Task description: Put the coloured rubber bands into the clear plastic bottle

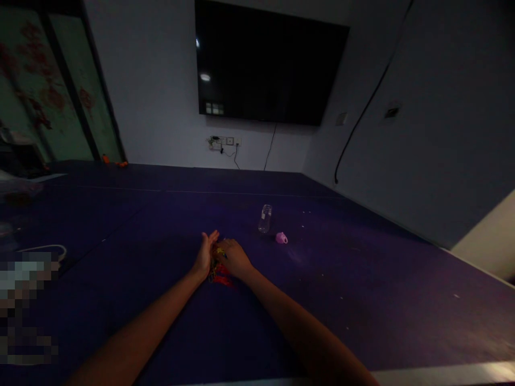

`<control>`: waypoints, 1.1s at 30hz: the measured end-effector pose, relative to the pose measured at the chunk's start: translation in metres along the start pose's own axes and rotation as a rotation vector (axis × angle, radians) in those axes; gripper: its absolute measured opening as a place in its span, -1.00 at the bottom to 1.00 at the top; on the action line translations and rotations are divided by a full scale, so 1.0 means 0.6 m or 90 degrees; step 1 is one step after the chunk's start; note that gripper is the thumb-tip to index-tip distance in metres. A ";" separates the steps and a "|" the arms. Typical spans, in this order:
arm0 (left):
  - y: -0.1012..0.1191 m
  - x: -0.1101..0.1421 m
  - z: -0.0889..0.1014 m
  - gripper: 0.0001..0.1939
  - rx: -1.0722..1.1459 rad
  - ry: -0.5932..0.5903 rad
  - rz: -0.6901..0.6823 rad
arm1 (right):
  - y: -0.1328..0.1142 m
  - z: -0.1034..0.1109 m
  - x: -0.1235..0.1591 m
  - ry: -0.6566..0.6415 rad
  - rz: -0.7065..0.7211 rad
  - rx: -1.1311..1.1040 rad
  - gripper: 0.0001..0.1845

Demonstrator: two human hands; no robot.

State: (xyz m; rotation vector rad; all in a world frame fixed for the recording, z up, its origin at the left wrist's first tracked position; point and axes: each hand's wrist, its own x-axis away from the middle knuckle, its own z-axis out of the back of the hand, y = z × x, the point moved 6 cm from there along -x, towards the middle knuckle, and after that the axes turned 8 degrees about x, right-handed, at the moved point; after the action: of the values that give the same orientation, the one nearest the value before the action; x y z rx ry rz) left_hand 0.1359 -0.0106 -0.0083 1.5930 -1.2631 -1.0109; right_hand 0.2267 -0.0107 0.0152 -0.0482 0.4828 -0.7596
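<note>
A small tangled bundle of red and yellow strings [222,269] lies on the purple floor covering between my two hands. My left hand [204,257] stands on edge along its left side, palm inward, with fingers stretched out and thumb apart. From the right, my right hand [237,259] curls its fingers over the upper part of the bundle and covers some of it. Red strands spill out below the hands. Beyond my right hand are a clear plastic bottle [264,219] and a small pink-purple object with a loop [281,237].
A large dark television [269,61] hangs on the far wall above sockets [225,141] with cables. At the left edge are blurred items and a white cord [48,247]. Small white scraps [307,212] dot the floor covering. A dark cable [362,115] runs down the right wall.
</note>
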 end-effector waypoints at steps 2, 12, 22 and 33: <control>0.000 0.000 -0.002 -0.22 -0.012 -0.005 -0.015 | 0.004 0.002 -0.005 0.002 -0.019 0.008 -0.76; 0.011 -0.007 0.018 -0.16 -0.057 0.006 -0.059 | -0.033 0.049 0.051 0.035 -0.005 0.014 -0.35; 0.020 -0.015 0.032 -0.19 -0.088 0.053 -0.094 | -0.036 0.021 0.022 -0.012 0.042 0.058 -0.36; 0.017 -0.014 0.014 -0.28 -0.190 0.044 -0.133 | 0.046 0.038 0.042 0.182 -0.223 -0.066 -0.42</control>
State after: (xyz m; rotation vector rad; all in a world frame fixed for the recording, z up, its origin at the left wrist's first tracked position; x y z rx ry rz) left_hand 0.1236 -0.0045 -0.0009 1.5315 -0.8659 -1.2013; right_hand 0.2706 -0.0105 0.0195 -0.1243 0.7992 -1.0918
